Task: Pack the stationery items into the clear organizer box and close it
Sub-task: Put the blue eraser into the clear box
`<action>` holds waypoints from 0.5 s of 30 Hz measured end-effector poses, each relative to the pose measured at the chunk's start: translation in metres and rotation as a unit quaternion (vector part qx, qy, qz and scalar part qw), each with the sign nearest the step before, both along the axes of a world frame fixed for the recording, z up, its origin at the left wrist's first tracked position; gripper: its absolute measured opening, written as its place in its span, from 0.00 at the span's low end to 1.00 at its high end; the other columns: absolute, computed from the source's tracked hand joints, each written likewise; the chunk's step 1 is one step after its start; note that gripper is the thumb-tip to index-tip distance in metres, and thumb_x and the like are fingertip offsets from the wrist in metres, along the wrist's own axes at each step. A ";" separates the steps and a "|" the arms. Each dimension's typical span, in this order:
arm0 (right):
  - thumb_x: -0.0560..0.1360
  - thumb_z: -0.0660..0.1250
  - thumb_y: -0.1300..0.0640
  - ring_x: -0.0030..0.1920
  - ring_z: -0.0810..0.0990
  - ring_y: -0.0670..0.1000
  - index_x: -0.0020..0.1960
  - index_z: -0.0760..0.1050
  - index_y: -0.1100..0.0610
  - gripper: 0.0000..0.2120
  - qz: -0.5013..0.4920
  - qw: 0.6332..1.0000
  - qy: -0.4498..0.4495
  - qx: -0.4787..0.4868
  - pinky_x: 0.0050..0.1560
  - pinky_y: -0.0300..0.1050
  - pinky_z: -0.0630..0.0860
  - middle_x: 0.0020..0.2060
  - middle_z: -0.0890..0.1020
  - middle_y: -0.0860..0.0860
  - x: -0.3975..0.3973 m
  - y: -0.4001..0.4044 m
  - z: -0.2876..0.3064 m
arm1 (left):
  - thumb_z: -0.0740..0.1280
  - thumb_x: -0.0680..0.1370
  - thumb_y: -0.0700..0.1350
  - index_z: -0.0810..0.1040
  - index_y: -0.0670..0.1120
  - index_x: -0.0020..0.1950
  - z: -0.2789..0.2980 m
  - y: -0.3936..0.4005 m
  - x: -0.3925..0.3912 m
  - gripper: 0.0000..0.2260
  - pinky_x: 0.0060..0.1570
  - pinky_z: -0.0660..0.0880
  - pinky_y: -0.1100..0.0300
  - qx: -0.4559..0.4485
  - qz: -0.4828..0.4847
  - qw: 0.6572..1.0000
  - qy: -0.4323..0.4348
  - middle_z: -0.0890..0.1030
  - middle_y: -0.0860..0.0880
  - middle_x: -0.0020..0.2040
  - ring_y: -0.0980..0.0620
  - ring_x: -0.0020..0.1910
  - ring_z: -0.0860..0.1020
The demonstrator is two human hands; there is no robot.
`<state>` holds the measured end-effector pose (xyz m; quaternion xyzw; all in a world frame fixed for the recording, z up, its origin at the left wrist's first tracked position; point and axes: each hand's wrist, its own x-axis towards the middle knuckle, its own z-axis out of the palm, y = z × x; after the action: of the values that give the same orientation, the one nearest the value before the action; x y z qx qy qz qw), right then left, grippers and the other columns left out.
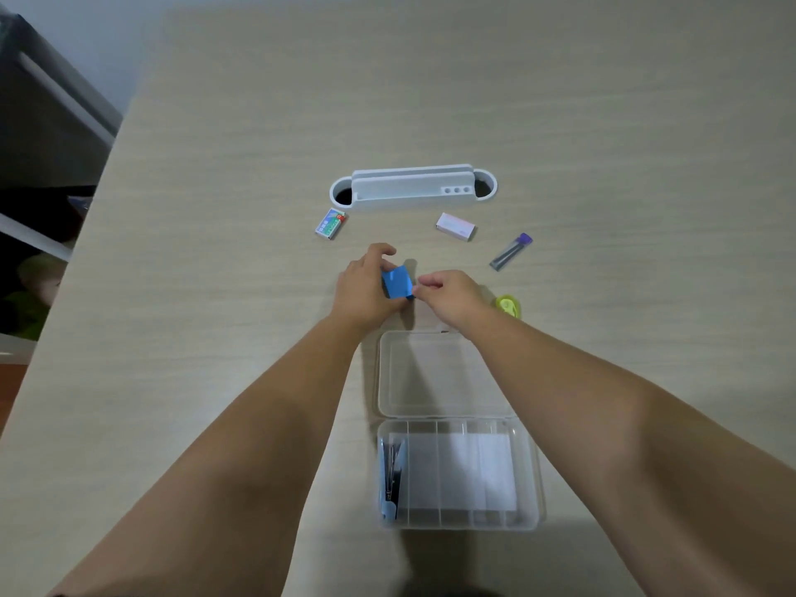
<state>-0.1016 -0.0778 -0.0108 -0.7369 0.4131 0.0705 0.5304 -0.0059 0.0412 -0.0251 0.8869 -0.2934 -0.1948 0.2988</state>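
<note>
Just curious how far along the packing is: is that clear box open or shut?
Open: the clear organizer box has its lid lying flat behind it.

A pale wood-grain laminate table [224, 174] fills most of the view; a white plastic desk-slot holder [412, 187] with rounded ends sits in it; dark shelving with white rails [47, 122] stands left.

Lighting: soft, even, fairly dim, slightly cool cast. Shadows: faint, falling toward 12 o'clock from the hands; darker patch at 6 o'clock. Glare: mild sheen on the table [215, 402] at 8 o'clock and on the box [530, 467]. Distortion: strong wide-angle bending of table edges. Focus: soft overall; forearms blurred toward 6 o'clock; dark, murky corner at 9 o'clock.
</note>
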 end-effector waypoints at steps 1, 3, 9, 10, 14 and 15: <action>0.74 0.68 0.55 0.58 0.80 0.57 0.61 0.78 0.62 0.18 -0.018 1.000 -0.010 0.021 0.62 0.50 0.75 0.58 0.82 0.59 0.001 -0.001 -0.001 | 0.79 0.64 0.49 0.67 0.53 0.64 0.001 0.001 -0.003 0.33 0.49 0.78 0.51 -0.022 0.005 1.000 0.021 0.79 0.52 0.54 0.50 0.54 0.76; 0.72 0.70 0.55 0.56 0.81 0.53 0.61 0.78 0.58 0.18 -0.047 0.997 -0.025 0.061 0.63 0.49 0.75 0.56 0.83 0.56 0.003 -0.004 -0.003 | 0.80 0.64 0.49 0.67 0.52 0.65 0.004 0.002 -0.007 0.34 0.49 0.75 0.60 -0.055 0.004 0.997 0.046 0.79 0.51 0.54 0.53 0.54 0.77; 0.71 0.72 0.62 0.40 0.78 0.48 0.63 0.76 0.56 0.21 -0.092 0.985 -0.032 0.144 0.39 0.36 0.74 0.51 0.81 0.54 -0.011 -0.008 0.000 | 0.80 0.64 0.45 0.67 0.52 0.66 0.013 0.009 -0.021 0.35 0.55 0.74 0.59 -0.082 -0.036 0.995 0.041 0.79 0.52 0.54 0.55 0.56 0.77; 0.71 0.72 0.62 0.38 0.77 0.47 0.63 0.76 0.57 0.21 -0.093 0.984 -0.033 0.149 0.37 0.35 0.73 0.49 0.81 0.53 -0.015 -0.008 0.001 | 0.80 0.64 0.44 0.67 0.52 0.66 0.015 0.013 -0.024 0.35 0.55 0.75 0.58 -0.089 -0.040 0.994 0.044 0.79 0.51 0.55 0.54 0.57 0.77; 0.72 0.70 0.64 0.38 0.80 0.48 0.60 0.78 0.58 0.16 -0.103 0.981 -0.071 0.149 0.41 0.38 0.78 0.46 0.82 0.55 -0.037 0.000 0.011 | 0.80 0.64 0.46 0.66 0.52 0.68 0.021 0.037 -0.041 0.37 0.51 0.71 0.66 -0.099 -0.057 0.991 0.062 0.78 0.52 0.59 0.57 0.59 0.75; 0.72 0.70 0.64 0.38 0.79 0.48 0.58 0.79 0.56 0.14 -0.102 0.984 -0.080 0.118 0.43 0.41 0.78 0.42 0.81 0.53 -0.043 0.002 0.013 | 0.81 0.63 0.47 0.66 0.52 0.69 0.022 0.045 -0.046 0.38 0.52 0.70 0.70 -0.097 -0.058 0.991 0.067 0.78 0.53 0.60 0.59 0.59 0.74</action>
<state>-0.1450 -0.0762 0.0019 -0.6262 0.4310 0.0047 0.6497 -0.0520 0.0859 -0.0029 0.8200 -0.3417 -0.2413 0.3906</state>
